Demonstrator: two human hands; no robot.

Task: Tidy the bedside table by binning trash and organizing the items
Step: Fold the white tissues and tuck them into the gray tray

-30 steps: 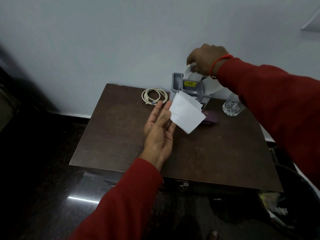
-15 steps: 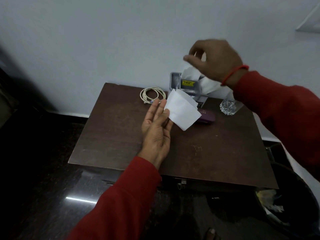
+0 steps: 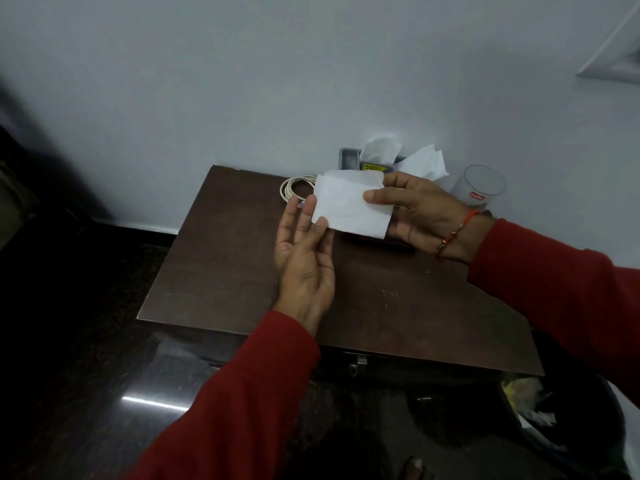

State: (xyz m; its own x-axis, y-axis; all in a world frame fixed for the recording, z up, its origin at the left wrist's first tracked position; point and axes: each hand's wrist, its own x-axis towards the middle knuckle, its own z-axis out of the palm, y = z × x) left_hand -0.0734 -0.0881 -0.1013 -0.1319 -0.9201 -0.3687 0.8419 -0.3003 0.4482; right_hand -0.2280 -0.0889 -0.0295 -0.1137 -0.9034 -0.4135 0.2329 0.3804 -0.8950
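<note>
A white tissue hangs above the dark brown counter, which stands against a pale wall. The left hand has its grip pinching one corner. The right hand has its grip clasping the far edge. A cable, a glass and a bin are nearby.

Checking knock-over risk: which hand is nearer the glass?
Right. The right hand is just left of the glass, pinching the tissue; the left hand is farther left, at the tissue's other end.

On the table, cable lies left of holder, glass to its right.
</note>
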